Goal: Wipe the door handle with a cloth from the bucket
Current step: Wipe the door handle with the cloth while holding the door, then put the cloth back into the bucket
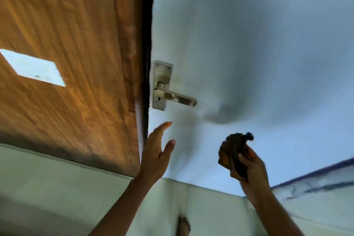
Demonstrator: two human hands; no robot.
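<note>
A metal lever door handle (178,97) on its backplate sits near the left edge of a pale blue-white door (249,44). My left hand (156,153) is raised below the handle, fingers apart, holding nothing, a short gap under the backplate. My right hand (249,170) is lower right of the handle, shut on a bunched dark brown cloth (232,151). The cloth is clear of the handle. No bucket is in view.
A brown wooden panel (67,63) with a white switch plate (34,68) stands left of the door, with a dark gap between them. Pale floor tiles (57,188) lie below. A bare foot (183,225) shows at the bottom.
</note>
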